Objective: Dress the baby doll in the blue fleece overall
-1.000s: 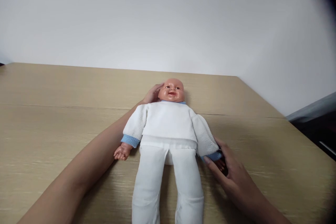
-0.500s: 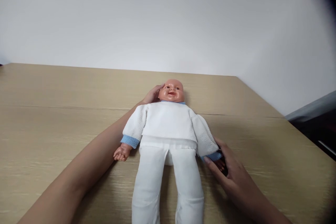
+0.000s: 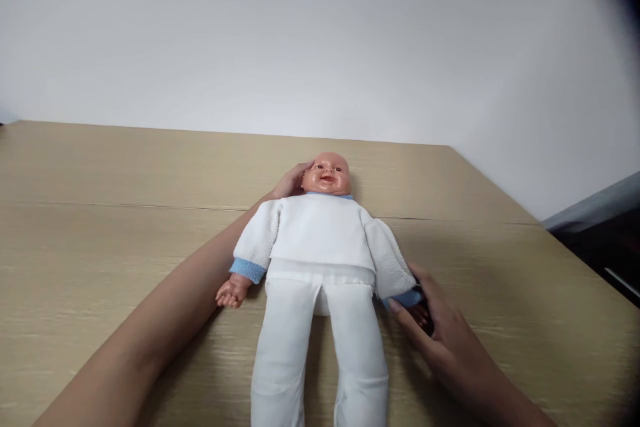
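A baby doll (image 3: 323,230) lies on its back on the table, its bald head at the far end and its legs toward me. It wears a white fleece top with blue cuffs and collar, and white trousers (image 3: 285,347). My left hand (image 3: 293,180) cups the side of the doll's head (image 3: 327,173); some fingertips are hidden behind it. Around the blue cuff (image 3: 407,297) on the right, my right hand (image 3: 443,327) holds thumb and fingers on either side of the sleeve end. That doll hand is mostly in shadow. The other doll hand (image 3: 233,291) rests near my left forearm.
The wooden table (image 3: 125,167) has a thin seam running across it. Behind it rises a plain pale wall (image 3: 300,40). Past the table's right edge are dark shapes and a grey bar (image 3: 595,203). The doll's feet are cut off by the lower frame edge.
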`<state>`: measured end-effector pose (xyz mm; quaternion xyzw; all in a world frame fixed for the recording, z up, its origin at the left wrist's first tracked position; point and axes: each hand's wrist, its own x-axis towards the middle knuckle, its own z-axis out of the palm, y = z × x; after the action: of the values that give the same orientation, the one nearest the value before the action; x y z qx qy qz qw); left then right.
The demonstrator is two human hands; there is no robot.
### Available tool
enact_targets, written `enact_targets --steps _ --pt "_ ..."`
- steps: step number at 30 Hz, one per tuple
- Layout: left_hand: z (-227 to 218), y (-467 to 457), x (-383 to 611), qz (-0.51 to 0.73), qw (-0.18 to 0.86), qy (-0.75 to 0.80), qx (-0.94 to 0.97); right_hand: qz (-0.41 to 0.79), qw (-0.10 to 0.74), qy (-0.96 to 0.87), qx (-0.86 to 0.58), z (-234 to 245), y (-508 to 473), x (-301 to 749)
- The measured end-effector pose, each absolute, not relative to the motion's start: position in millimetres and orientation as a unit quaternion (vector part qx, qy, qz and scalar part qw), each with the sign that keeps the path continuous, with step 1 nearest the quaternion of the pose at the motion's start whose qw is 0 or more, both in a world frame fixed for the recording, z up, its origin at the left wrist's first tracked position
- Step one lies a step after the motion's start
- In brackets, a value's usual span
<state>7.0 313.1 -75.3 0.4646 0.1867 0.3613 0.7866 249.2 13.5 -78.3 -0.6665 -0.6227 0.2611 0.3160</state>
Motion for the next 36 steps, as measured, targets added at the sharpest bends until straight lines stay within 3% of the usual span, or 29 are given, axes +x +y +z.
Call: enact_targets --steps 36 --pt "-81 323 6 0.367 0.771 0.204 0.478 0.247 0.318 -0.637 -0.657 -78 14 251"
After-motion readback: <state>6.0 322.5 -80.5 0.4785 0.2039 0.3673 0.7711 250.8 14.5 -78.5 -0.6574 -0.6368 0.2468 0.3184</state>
